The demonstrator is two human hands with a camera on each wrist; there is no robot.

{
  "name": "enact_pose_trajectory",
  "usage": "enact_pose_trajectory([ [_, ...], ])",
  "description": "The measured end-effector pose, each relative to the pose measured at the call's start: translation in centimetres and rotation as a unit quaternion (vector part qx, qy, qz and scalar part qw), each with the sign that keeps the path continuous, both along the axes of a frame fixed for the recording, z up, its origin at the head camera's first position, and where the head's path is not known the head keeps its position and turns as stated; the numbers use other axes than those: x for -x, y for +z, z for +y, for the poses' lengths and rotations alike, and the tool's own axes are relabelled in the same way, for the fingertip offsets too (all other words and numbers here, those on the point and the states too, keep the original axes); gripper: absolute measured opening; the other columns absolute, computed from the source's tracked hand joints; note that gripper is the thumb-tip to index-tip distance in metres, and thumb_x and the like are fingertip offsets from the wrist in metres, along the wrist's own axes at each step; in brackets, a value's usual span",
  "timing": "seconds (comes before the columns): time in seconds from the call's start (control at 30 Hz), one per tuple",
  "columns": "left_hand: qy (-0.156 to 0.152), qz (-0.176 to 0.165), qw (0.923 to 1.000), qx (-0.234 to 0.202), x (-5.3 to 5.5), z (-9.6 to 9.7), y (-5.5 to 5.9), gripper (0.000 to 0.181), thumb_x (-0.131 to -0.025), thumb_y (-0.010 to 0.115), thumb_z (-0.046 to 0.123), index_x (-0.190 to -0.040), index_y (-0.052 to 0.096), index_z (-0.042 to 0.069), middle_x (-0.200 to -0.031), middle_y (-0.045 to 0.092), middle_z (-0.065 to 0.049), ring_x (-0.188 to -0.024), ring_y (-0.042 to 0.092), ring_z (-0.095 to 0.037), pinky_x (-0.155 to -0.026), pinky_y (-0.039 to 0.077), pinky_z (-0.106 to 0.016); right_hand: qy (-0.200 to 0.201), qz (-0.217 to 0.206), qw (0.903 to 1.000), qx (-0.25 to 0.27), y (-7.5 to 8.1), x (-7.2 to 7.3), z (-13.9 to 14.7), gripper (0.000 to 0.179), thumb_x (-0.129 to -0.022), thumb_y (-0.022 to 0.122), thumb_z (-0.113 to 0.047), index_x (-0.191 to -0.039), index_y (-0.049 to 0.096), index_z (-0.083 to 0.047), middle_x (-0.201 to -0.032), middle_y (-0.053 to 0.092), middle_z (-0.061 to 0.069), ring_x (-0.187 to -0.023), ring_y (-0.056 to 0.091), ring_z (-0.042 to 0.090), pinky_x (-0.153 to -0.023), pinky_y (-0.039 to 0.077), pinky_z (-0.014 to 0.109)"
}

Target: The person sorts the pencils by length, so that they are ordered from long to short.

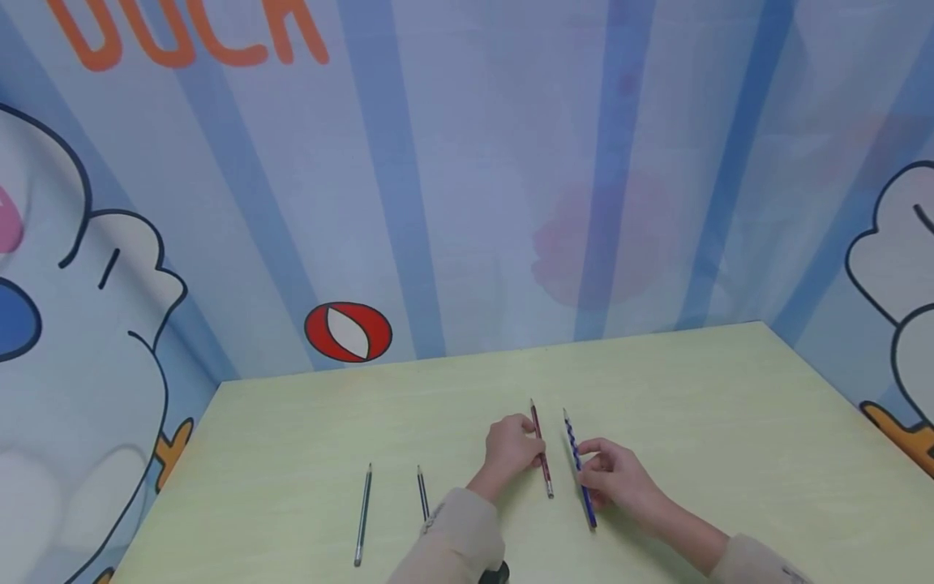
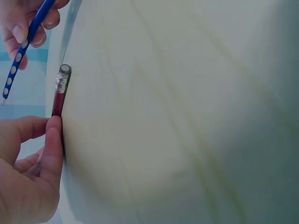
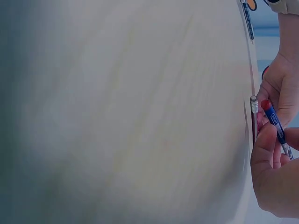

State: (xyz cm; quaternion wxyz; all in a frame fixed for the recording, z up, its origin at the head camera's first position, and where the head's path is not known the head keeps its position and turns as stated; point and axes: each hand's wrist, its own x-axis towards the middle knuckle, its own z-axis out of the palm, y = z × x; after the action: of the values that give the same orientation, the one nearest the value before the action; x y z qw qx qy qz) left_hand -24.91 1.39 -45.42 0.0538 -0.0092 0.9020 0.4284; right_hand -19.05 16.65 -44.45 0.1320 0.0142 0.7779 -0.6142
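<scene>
My left hand (image 1: 511, 448) pinches a dark red pencil (image 1: 548, 478) between thumb and finger, low over the table. Its silver ferrule and eraser end point toward me, its sharpened tip away. To the right, my right hand (image 1: 622, 483) holds a blue pencil (image 1: 572, 438) with a row of pale dots along its shaft. This one slants, its tip toward the back. In the right wrist view, the blue pencil (image 3: 274, 120) shows a red end above my thumb. The two pencils are apart and roughly side by side in the head view.
On the pale green table (image 1: 292, 422) a dark green pencil (image 1: 363, 519) lies at the left. Beside it another dark pencil (image 1: 422, 491) is partly covered by my left sleeve (image 1: 460, 531). Cartoon-printed striped panels (image 1: 481, 178) rise behind the table and at both sides.
</scene>
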Motion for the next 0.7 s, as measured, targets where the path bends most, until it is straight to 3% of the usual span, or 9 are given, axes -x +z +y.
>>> enact_pose_trajectory([
  [0.33, -0.010, 0.019, 0.9996, 0.018, 0.0, 0.0, -0.3, 0.027, -0.072, 0.067, 0.011, -0.097, 0.062, 0.003, -0.050, 0.058, 0.002, -0.040, 0.051, -0.004, -0.043, 0.039, -0.016, -0.006, 0.013, 0.9996, -0.022, 0.0, 0.7, -0.3, 0.038, -0.080, 0.055, 0.002, -0.116, 0.045, 0.004, -0.075, 0.057, 0.009, -0.052, 0.052, 0.015, -0.050, 0.044, 0.027],
  [0.7, -0.015, 0.030, 0.9986, 0.039, -0.2, 0.0, -0.2, 0.026, -0.073, 0.067, 0.014, -0.096, 0.063, 0.003, -0.049, 0.058, 0.003, -0.040, 0.051, -0.004, -0.049, 0.036, -0.016, -0.002, 0.080, 0.9931, -0.086, 0.4, 2.3, -0.4, 0.041, -0.079, 0.056, 0.003, -0.119, 0.047, 0.004, -0.073, 0.058, 0.010, -0.053, 0.049, 0.014, -0.047, 0.044, 0.027],
])
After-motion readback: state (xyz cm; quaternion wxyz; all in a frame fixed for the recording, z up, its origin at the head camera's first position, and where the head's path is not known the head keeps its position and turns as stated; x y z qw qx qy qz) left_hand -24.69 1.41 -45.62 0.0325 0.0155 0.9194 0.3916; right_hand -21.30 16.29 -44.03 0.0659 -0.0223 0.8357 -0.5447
